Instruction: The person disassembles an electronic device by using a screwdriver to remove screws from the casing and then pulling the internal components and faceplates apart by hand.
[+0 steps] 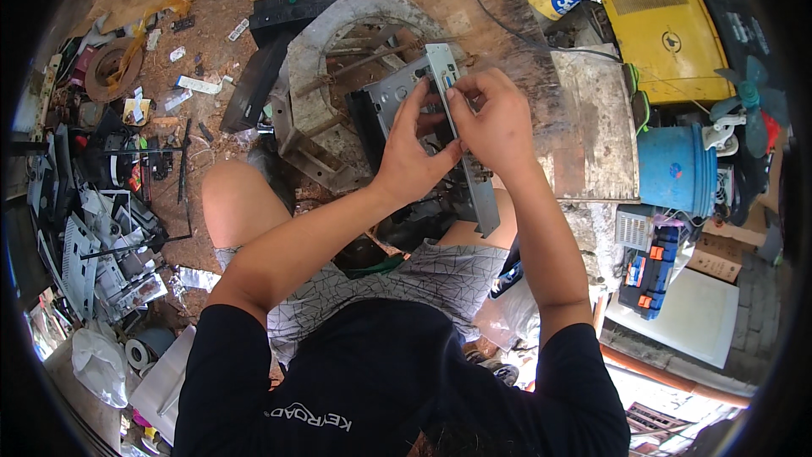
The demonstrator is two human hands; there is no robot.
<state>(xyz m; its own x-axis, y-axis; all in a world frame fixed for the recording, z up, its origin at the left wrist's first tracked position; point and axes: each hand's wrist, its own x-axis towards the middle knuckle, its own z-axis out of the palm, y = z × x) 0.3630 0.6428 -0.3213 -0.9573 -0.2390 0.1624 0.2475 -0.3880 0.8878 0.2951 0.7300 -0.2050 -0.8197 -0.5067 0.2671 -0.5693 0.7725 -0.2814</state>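
Note:
A grey metal electronics chassis [391, 95] leans over the round opening in front of my knees. Its long narrow connector panel [482, 207] runs down toward my right thigh. My left hand [413, 159] grips the chassis by the panel, fingers on the inner side and thumb near the panel's edge. At the panel's upper part my right hand [501, 118] is closed, with thumb and index finger pinched next to a blue connector [449, 81]. Whatever lies between those fingertips is too small to make out. A black part [365, 123] shows along the chassis's left side.
The chassis is above an octagonal grey frame [306, 59] with a round hole. Black plastic casings [254, 85] lie to its left, a wooden board [507, 25] to its right. Scrap parts [110, 237] pile up at far left. Blue buckets [675, 171] and a yellow case [664, 38] stand right.

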